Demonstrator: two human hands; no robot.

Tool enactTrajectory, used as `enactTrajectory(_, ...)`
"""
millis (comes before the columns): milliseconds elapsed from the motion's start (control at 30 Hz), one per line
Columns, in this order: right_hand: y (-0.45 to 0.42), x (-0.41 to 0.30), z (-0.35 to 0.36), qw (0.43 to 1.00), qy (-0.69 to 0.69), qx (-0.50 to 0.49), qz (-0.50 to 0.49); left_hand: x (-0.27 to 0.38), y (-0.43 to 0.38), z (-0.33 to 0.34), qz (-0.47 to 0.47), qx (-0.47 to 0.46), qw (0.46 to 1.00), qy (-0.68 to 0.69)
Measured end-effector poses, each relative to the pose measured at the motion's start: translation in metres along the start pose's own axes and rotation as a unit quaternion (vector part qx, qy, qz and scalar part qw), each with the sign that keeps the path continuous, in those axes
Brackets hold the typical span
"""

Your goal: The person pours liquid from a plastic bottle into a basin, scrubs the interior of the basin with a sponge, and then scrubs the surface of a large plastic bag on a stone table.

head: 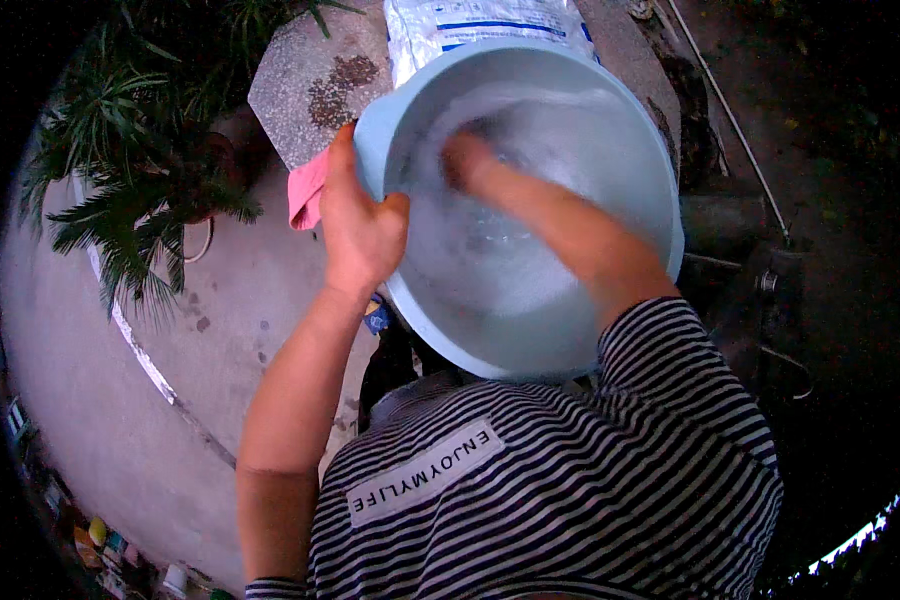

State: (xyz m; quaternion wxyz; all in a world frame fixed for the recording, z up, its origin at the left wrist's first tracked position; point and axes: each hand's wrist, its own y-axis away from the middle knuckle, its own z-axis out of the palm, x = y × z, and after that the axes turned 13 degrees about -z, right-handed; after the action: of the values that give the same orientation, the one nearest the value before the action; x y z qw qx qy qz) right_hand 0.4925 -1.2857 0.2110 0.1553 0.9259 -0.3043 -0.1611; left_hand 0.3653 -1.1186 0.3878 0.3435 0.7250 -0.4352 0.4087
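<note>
A light-blue plastic basin point(412, 315) leans towards my body on a speckled stone slab point(285, 97). My left hand point(360, 225) grips the basin's left rim, its thumb on the inner side. A folded pink cloth point(307, 191) sticks out from under the fingers of that hand. My right hand point(469, 161) reaches down into the basin, near the far left part of its inner wall. Motion blurs this hand, so whether it holds anything cannot be told. The inside looks wet, with whitish streaks and small bubbles or drops.
Behind the basin lies a white plastic bag point(487, 26) with blue print. Leafy potted plants point(127, 142) stand at the left above a concrete floor point(217, 360). A long thin pole point(735, 112) slants along the right. Assorted small items point(112, 551) lie at lower left.
</note>
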Motion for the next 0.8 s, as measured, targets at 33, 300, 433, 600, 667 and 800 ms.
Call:
enactTrajectory(33,0.01,-0.04,0.018,0.995,0.031,0.027,-0.087,-0.008,-0.001,-0.004,0.002,0.007,1.0,0.003)
enactTrajectory(300,0.094,0.059,-0.016,0.997,-0.003,-0.043,0.066,0.002,-0.002,0.005,-0.012,0.015,1.0,-0.003)
enactTrajectory(433,0.009,-0.013,0.023,0.998,0.038,-0.016,-0.045,0.0,-0.006,0.0,-0.013,-0.036,0.999,0.029)
enactTrajectory(600,0.138,-0.025,0.038,0.996,-0.055,0.028,-0.068,-0.019,-0.008,-0.001,-0.013,-0.027,0.998,0.06)
enactTrajectory(667,0.129,0.032,-0.004,0.998,-0.055,-0.023,0.035,-0.014,-0.01,0.0,-0.011,-0.04,0.996,0.079)
enactTrajectory(800,0.023,0.04,0.004,0.993,0.042,0.102,0.029,0.001,-0.024,0.013,0.017,-0.074,0.995,0.066)
